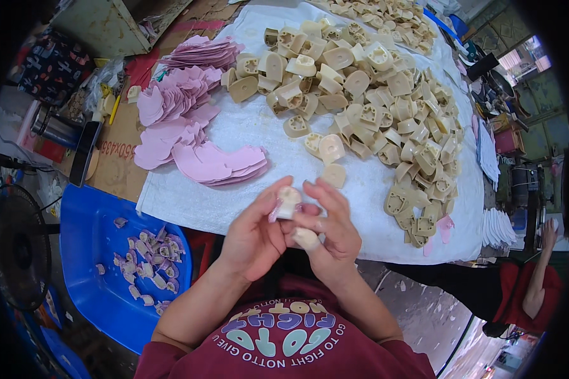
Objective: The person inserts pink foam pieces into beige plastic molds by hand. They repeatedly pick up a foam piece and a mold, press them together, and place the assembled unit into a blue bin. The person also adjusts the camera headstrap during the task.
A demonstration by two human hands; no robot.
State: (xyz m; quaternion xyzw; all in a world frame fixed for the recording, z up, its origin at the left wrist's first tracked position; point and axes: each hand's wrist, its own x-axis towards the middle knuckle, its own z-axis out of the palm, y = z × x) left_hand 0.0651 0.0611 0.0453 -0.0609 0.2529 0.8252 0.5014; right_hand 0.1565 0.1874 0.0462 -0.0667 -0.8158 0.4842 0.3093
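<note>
Both hands meet just off the counter's [189, 202] near edge, pinching one beige heel piece [289, 201] between them: the left hand [254, 235] has its grip pressed on the piece's left side, the right hand [329, 228] on its right. A heap of beige heel pieces [367, 101] covers the counter's far right, pink insole cutouts [189, 120] its left edge

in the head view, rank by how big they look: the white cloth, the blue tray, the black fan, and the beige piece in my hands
1. white cloth
2. blue tray
3. black fan, partly cut off at the edge
4. beige piece, held by left hand and right hand
</note>
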